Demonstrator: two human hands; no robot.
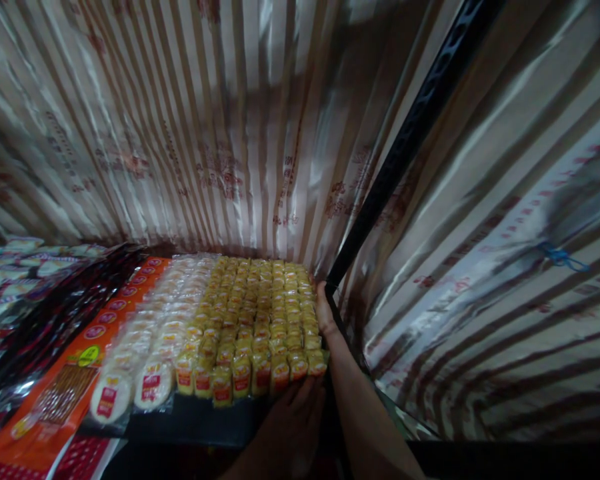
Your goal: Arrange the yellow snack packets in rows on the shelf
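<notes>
1. Left hand (303,400), nearest the camera, in shadow: at the front right corner of the yellow packets (255,320); grip too dark to tell.
2. Right hand (325,312): along the right side of the same packets, beside a black post (395,167); cannot tell whether its grip is closed on any.
3. Yellow packets, red-labelled in front: close rows on a dark shelf (195,420).
4. White round packets (153,385): just left of the yellow.
5. Orange bag (73,387): farther left.
6. Striped sheeting (220,120): behind.

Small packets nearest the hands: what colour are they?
The small packets are yellow, with red labels on the front ones; the head view shows them best.
</notes>
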